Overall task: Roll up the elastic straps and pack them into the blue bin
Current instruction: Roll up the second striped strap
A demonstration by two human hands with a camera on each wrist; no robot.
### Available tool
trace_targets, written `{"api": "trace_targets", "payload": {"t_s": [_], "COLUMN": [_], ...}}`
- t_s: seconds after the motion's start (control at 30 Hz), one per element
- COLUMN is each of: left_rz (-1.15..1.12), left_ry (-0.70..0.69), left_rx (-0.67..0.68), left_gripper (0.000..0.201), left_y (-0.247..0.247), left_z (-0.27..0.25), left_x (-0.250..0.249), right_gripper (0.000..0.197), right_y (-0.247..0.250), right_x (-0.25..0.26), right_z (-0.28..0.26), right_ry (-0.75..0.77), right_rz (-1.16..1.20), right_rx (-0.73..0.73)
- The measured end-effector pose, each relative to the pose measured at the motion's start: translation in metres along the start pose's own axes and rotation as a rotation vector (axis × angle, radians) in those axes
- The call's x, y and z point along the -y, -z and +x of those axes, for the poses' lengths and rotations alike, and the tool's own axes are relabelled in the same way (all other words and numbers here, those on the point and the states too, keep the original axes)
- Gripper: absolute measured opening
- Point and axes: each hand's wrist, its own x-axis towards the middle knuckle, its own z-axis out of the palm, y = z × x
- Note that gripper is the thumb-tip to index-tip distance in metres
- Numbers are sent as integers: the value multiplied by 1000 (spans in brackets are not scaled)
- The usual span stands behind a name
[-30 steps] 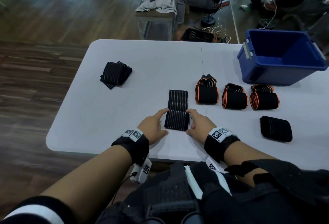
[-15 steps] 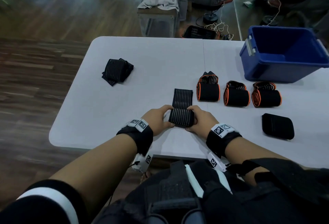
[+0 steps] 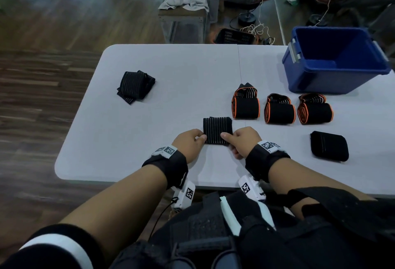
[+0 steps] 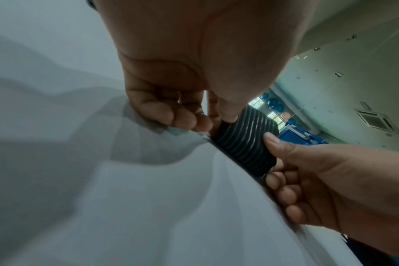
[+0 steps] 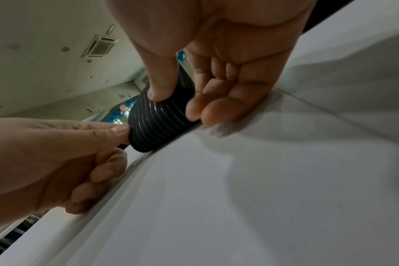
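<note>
2 hands share this job: my left hand [image 3: 189,144] and right hand [image 3: 243,141] each pinch an end of the striped strap [image 3: 217,130], nearly rolled, on the white table [image 3: 171,65]. I judge the coil could spring loose if a thumb slips. The blue bin [image 3: 324,80] waits far right; 3 orange-edged rolls [image 3: 280,111] lie between, a black pad [image 3: 329,149] nearer, a folded strap [image 3: 135,87] left.
</note>
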Motion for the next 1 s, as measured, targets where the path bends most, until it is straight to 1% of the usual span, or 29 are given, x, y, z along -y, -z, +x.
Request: {"api": "trace_targets", "payload": {"t_s": [0.1, 0.17, 0.23, 0.27, 0.3, 0.33, 0.37, 0.4, 0.47, 0.5, 0.57, 0.67, 0.77, 0.8, 0.87, 0.93, 1.0], "left_rz": [-7, -15, -23, -43, -71, -98, -131, -164, -219, -233, -244, -242, -192, -172, -131, -96, -72], "left_ry": [18, 34, 42, 41, 32, 19, 1, -14, -44, -58, -79, -100, -134, -136, -125, -137, -171], "left_rx": [-12, -26, -53, -70, -87, -100, -108, -109, -96, -84, -60, -21, 15, 21, 11, 11, 45], "left_gripper": [25, 27, 24, 20, 21, 27, 33, 35, 36, 36, 37, 37, 33, 30, 25, 26, 26], "left_y": [-1, 0, 2, 2, 3, 4, 4, 5, 3, 2, -1, -7, -14, -18, -27, -39, -52], "left_z": [0, -1, -1, -1, -2, -2, -2, -1, 1, 2, 4, 9, 12, 14, 17, 19, 21], "left_x": [-1, -3, -5, -5, -7, -8, -11, -14, -18, -20, -23, -30, -43, -49, -61, -75, -91], "right_gripper": [51, 57, 62, 62, 58, 52, 47, 48, 54, 54, 47, 37, 37, 38, 32, 24, 18], "right_y": [1, 2, 4, 5, 6, 5, 4, 2, 0, 0, 1, 8, 19, 22, 31, 43, 56], "right_x": [2, 1, 1, 2, 1, 0, -1, -2, -4, -6, -10, -18, -27, -30, -39, -50, -60], "right_z": [-4, -6, -7, -8, -7, -7, -8, -8, -10, -10, -9, -10, -14, -16, -21, -27, -36], "right_ry": [-49, -45, -30, -17, 1, 20, 35, 43, 72, 82, 78, 61, 35, 23, -10, -44, -84], "right_rz": [5, -94, -233, -299, -346, -346, -298, -226, -100, -58, -8, 30, 50, 52, 64, 65, 52], "right_rx": [3, -1, 5, -2, -28, -68, -108, -137, -137, -129, -131, -166, -222, -252, -334, -421, -483]}}
